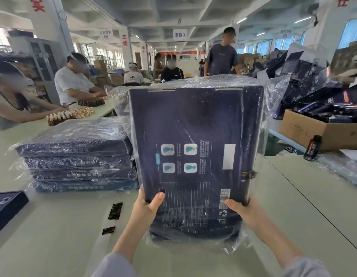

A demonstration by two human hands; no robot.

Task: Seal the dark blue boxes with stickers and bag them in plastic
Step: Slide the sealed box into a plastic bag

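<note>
I hold a large dark blue box (pixel 193 126) above the table, its printed back facing me, inside a clear plastic bag (pixel 273 92) that crinkles around it. My left hand (pixel 147 204) grips the box's lower left edge, thumb on the face. On the lower right edge my right hand (pixel 241 210) grips it through the plastic. A small dark sticker (pixel 248 174) sits on the box's right edge. Two dark stickers (pixel 114 211) lie on a backing strip on the table at the left.
A stack of several bagged dark blue boxes (pixel 79 156) stands at the left. An unbagged box (pixel 5 206) lies at the left edge. A cardboard carton (pixel 317 132) and a small bottle (pixel 311 147) are at the right. People work at the far tables.
</note>
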